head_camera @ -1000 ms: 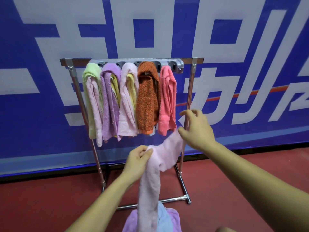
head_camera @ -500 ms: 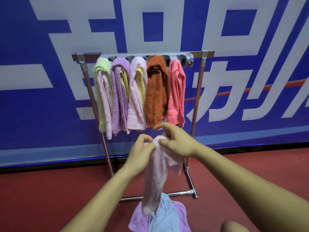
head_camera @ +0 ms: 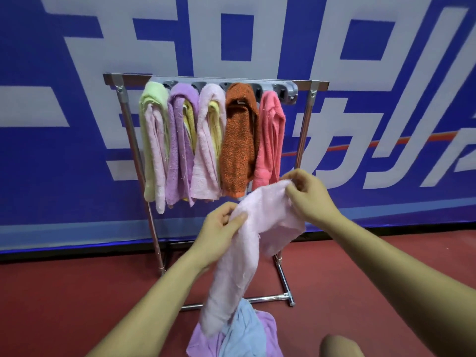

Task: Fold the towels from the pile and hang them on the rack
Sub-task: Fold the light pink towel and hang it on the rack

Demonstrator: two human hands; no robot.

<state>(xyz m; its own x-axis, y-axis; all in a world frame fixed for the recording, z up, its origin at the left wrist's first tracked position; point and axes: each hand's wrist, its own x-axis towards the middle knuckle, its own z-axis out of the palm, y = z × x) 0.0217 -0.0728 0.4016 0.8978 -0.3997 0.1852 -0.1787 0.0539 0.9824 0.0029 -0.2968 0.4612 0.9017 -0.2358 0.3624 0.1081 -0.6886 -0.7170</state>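
1. half a second ago the two hands met at the top edge of the pale pink towel (head_camera: pixel 247 253), in front of the lower half of the rack (head_camera: pixel 304 130). they have since drawn apart. the right hand (head_camera: pixel 309 194) is now up beside the rack's post on the person's right, just under the hem of the coral towel (head_camera: pixel 270 135). the left hand (head_camera: pixel 219 233) is lower, in front of the rack's middle.
2. the pale pink towel hung then as a narrow strip. it is now opened into a slanting band between the hands, its top edge rising from the left hand to the right.
3. the rack's hung towels look unchanged: green (head_camera: pixel 152 104), purple (head_camera: pixel 180 140), pink (head_camera: pixel 206 150), orange (head_camera: pixel 238 140) and coral, side by side on the top bar.
4. left hand: the thumb lies on the near face of the cloth and the fingers curl behind its edge, clamped on the towel.
5. right hand: thumb and forefinger pinch the upper corner, which pokes out just above the fingertips. the other fingers curl close by.
6. below the left hand the towel falls as a long tail in front of the rack's base bar. its end touches the pile (head_camera: pixel 247 336) of light blue and lilac towels on the red floor (head_camera: pixel 64 305), on the near side of the rack.
7. behind the rack stands a blue banner (head_camera: pixel 51 150) with large pale characters.
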